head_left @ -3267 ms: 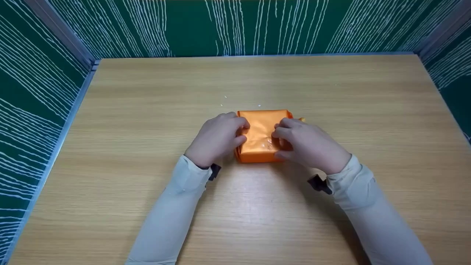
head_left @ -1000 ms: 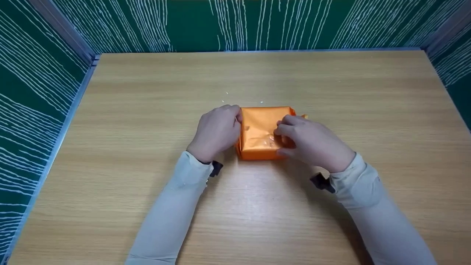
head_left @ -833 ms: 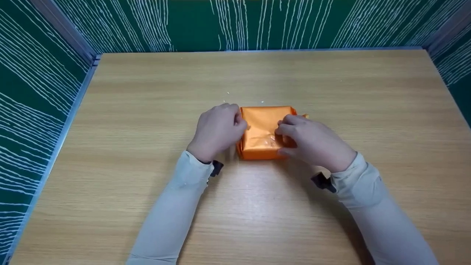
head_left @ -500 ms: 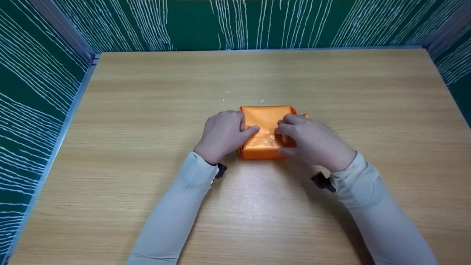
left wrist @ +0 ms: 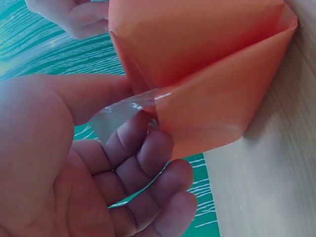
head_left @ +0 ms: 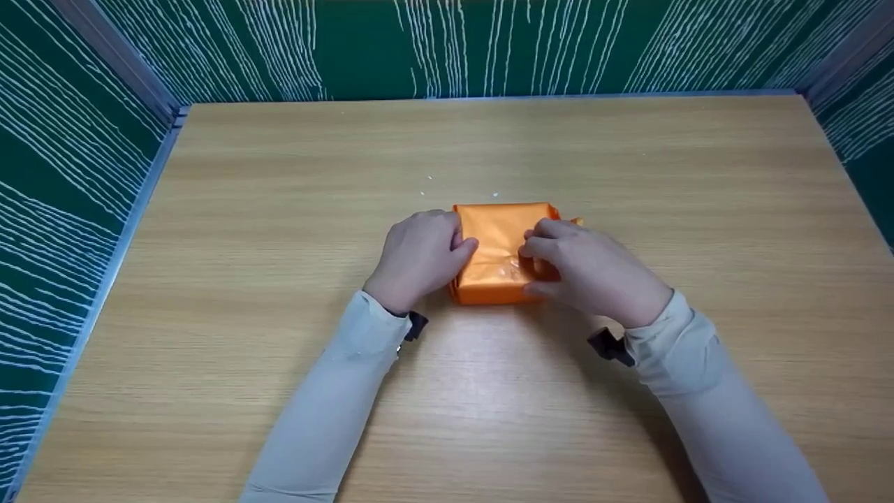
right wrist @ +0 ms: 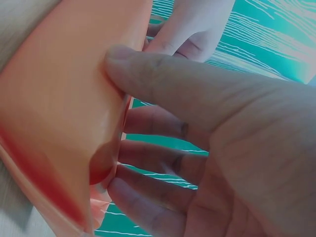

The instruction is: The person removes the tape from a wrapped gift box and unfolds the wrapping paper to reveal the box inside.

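An orange wrapped package [head_left: 492, 230] lies on the wooden table between both hands. At its left end, my left hand [head_left: 422, 255] has the thumb over the top edge and curled fingers by the folded end flap [left wrist: 207, 111]. A strip of clear tape [left wrist: 109, 118] sticks out from that flap, right at the index fingertip. My right hand [head_left: 587, 265] grips the package's other end, thumb on one face and fingers along the side, as the right wrist view shows. A crumpled fold [right wrist: 100, 202] of wrapping shows below those fingers.
The wooden table [head_left: 279, 209] is bounded at the back and sides by green panels [head_left: 363, 49] with white streaks. A few tiny white specks [head_left: 495, 194] lie just behind the package. Dark wrist-worn cameras [head_left: 612, 347] sit under both sleeves.
My left hand pulled back to the package's left edge, then its thumb came over the top and has since drawn slightly left. My right hand keeps its hold.
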{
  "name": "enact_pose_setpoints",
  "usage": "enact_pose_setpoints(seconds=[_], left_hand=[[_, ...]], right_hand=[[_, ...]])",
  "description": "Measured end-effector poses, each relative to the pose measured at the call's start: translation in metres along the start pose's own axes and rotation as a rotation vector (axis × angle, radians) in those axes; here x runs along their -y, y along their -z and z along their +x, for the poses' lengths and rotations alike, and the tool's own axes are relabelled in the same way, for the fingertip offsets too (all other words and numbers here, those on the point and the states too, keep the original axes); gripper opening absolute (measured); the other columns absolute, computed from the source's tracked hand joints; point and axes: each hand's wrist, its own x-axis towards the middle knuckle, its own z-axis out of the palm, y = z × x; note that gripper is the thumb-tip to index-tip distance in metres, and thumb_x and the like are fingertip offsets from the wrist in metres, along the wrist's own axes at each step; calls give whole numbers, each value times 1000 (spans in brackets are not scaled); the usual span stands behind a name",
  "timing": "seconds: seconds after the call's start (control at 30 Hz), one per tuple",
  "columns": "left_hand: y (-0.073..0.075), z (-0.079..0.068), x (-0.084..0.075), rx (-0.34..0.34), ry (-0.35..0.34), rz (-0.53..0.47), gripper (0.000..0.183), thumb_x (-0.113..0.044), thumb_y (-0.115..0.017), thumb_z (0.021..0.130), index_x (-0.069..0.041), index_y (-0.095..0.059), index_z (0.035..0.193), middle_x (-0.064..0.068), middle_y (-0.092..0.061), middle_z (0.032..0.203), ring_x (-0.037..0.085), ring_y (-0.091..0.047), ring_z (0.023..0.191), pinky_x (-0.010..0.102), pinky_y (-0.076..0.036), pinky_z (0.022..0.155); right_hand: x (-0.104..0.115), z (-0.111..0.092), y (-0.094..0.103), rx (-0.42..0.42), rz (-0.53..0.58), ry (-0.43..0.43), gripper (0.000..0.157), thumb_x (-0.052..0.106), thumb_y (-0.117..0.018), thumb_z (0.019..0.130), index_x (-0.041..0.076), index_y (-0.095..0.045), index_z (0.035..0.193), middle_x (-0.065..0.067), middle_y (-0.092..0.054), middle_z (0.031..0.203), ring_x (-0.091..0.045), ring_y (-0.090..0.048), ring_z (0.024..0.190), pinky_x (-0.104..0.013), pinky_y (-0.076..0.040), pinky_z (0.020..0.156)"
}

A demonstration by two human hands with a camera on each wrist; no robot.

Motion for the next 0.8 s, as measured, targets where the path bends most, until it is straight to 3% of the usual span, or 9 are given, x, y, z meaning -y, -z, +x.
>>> enact_pose_setpoints(seconds=[0.43, 0.8], left_hand=[[2, -1, -1, -40, -18, 25, 25, -31, -64, 100, -13, -60, 83, 0, -55, 79, 20, -57, 75, 33, -42, 66], [6, -1, -5, -25, -28, 58, 22, -28, -62, 101, -13, -63, 84, 1, -56, 80, 22, -58, 76, 35, -44, 65]], right_hand=[[0, 1, 1, -6, 3, 6, 46, 26, -89, 83, 6, -74, 123, -18, -67, 127, -37, -64, 112, -54, -51, 102], [-1, 1, 2, -13, 5, 33, 44, 25, -89, 83, 4, -74, 119, -18, -67, 121, -36, -64, 107, -56, -50, 103]])
